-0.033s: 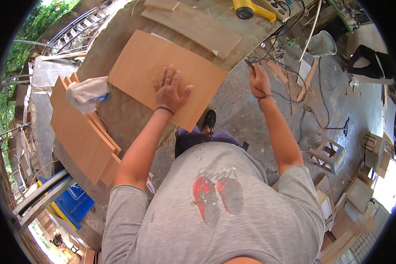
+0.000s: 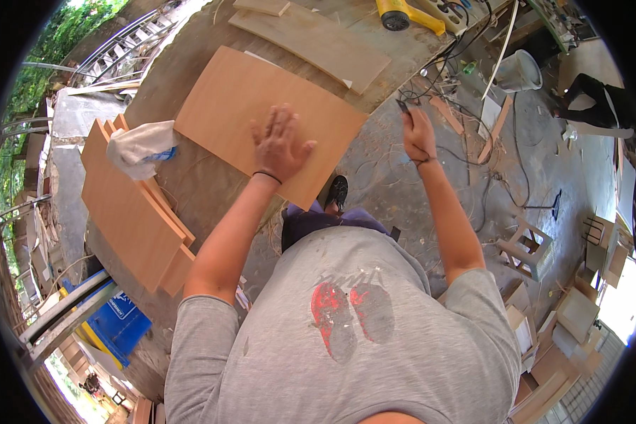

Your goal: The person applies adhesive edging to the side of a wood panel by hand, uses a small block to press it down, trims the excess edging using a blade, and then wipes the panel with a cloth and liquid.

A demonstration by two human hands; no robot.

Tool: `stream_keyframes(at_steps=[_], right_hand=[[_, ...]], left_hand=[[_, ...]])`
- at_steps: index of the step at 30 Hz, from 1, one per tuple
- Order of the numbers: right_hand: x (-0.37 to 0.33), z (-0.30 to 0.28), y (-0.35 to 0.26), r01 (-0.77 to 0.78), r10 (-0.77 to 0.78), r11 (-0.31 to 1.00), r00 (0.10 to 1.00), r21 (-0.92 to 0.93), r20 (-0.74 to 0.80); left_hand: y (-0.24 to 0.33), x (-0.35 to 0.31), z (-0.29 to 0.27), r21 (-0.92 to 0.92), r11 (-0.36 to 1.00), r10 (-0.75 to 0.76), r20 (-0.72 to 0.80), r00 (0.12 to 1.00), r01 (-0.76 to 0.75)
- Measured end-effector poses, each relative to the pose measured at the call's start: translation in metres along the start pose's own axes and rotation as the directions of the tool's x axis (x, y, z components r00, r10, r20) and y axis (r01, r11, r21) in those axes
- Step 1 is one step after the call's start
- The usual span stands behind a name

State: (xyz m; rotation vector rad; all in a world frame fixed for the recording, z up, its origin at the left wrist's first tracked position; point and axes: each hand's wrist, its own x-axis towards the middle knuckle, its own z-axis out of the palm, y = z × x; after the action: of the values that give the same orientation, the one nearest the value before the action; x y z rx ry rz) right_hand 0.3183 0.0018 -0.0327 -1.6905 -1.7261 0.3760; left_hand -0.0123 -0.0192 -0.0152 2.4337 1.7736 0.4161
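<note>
My left hand point(image 2: 283, 145) lies flat on a wood-grain board point(image 2: 226, 106), fingers spread, near the edge closest to me. The board rests on the worktable point(image 2: 159, 99) in front of me, with one corner pointing toward my body. Off the board's right end, my right hand point(image 2: 419, 134) is closed round a small dark tool point(image 2: 403, 106). Only its tip shows past the fingers, so its exact kind is hidden. The tool is held over the floor, apart from the board.
Left of the board, a pale cloth point(image 2: 140, 148) lies on stacked wood-grain panels point(image 2: 127, 212). Beyond it are a long plank point(image 2: 311, 46) and a yellow power tool point(image 2: 394, 15). Cables, offcuts, a bucket point(image 2: 519, 71) and a stool point(image 2: 526, 247) stand or lie at right.
My left hand has shifted slightly to the right on the board. My right hand, still round the tool, has hardly moved.
</note>
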Motion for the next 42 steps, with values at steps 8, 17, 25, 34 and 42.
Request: stream_keyframes(at_steps=[8, 17, 25, 34, 42], right_hand=[[-0.102, -0.002, 0.028, -0.718, 0.638, 0.557, 0.692, 0.418, 0.338], [-0.112, -0.014, 0.007, -0.760, 0.582, 0.217, 0.605, 0.613, 0.544], [-0.064, -0.004, -0.052, 0.025, -0.046, 0.983, 0.993, 0.183, 0.108], [-0.019, 0.017, -0.097, 0.263, -0.213, 0.917, 0.959, -0.300, 0.188], [-0.183, 0.044, -0.201, 0.395, -0.335, 0.916, 0.666, 0.066, 0.666]], left_hand=[[0.085, 0.007, 0.004, -0.068, 0.972, 0.230, 0.116, 0.966, -0.223], [0.047, -0.007, 0.021, -0.594, 0.757, 0.350, 0.015, 0.937, -0.274], [-0.045, -0.008, -0.015, -0.026, 0.992, 0.122, 0.019, 0.992, -0.121], [-0.038, -0.005, -0.013, -0.020, 0.996, 0.084, 0.032, 0.996, -0.084], [-0.037, -0.007, -0.006, -0.072, 0.996, 0.056, -0.017, 0.998, -0.057]])
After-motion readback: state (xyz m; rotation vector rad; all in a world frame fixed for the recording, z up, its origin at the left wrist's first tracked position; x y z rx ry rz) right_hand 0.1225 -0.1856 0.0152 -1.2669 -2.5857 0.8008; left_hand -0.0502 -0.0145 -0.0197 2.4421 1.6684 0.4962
